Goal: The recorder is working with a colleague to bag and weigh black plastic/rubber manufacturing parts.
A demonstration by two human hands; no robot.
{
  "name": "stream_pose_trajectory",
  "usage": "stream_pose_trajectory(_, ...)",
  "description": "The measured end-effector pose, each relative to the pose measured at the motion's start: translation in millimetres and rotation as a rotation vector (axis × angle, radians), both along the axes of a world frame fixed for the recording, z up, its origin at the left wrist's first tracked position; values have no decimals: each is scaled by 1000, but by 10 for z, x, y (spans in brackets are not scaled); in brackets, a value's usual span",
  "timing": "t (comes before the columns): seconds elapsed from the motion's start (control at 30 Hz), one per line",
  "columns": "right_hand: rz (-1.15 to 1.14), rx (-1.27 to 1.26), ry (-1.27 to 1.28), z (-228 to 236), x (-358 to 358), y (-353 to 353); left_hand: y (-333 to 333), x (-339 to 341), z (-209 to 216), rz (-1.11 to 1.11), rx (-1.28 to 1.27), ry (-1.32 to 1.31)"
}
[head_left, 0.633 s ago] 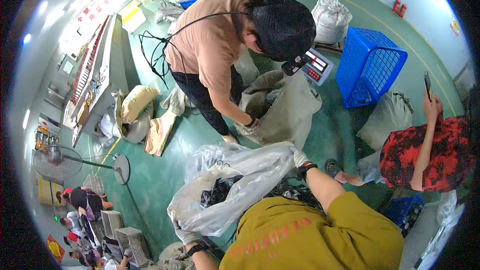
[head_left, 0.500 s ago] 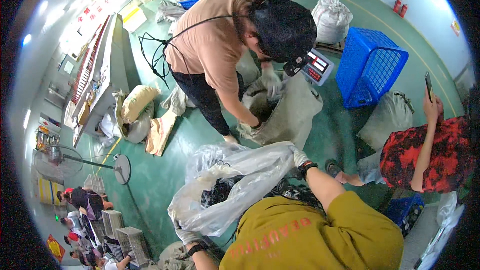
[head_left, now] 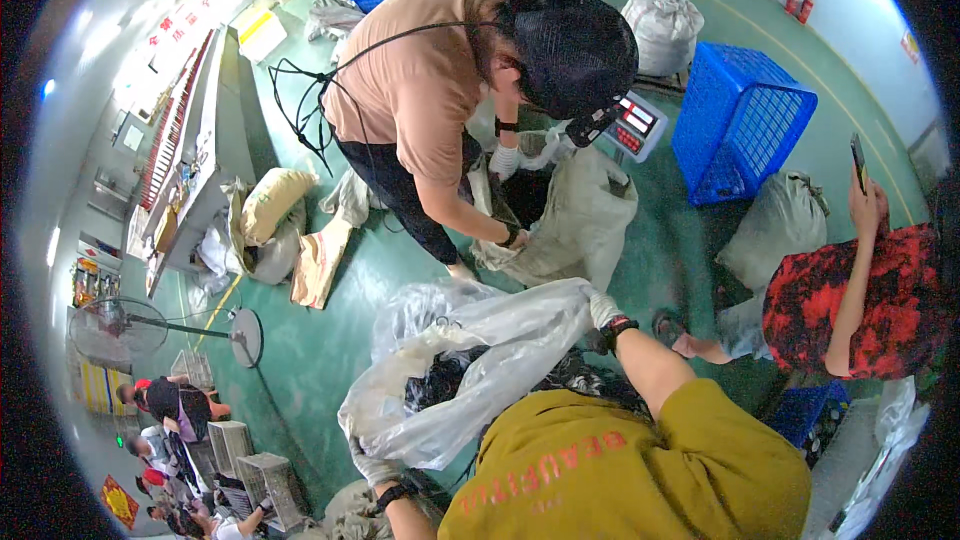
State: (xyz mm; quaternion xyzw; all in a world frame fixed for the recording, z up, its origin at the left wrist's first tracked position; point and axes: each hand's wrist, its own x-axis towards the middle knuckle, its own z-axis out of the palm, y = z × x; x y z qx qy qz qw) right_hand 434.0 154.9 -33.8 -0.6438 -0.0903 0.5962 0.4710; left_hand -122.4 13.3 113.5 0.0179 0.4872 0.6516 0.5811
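A large translucent plastic bag (head_left: 480,340) lies spread in front of me, its mouth stretched wide. Dark, shiny pieces (head_left: 440,380) show inside it; their kind cannot be made out. My left hand (head_left: 375,465), in a white glove, is closed on the bag's near left rim. On the far right rim, my gloved right hand (head_left: 604,310) is closed as well. Across from me a co-worker (head_left: 430,70) bends over a pale woven sack (head_left: 590,230) with a dark inside, one gloved hand and one forearm at its opening.
A scale display (head_left: 636,126) and a blue plastic basket (head_left: 740,125) stand beyond the woven sack. At the right, a person in red and black (head_left: 850,300) holds a phone. A stand fan (head_left: 245,338) and filled sacks (head_left: 275,210) are at the left.
The co-worker's gloved hand has shifted left to the sack's rim, and more of the dark inside shows. My hands and the plastic bag have barely moved.
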Motion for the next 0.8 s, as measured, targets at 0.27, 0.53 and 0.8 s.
stream_pose_trajectory(0.27, 100, -111, -194, 594, 26, -50, 118, 295, 333, -21, -71, 57)
stream_pose_trajectory(0.53, -24, -66, -39, 719, -63, 41, 121, 373, 432, -4, -107, 25)
stream_pose_trajectory(0.8, -187, -29, 378, 311, -81, 84, 43, 92, 76, -21, -26, 45)
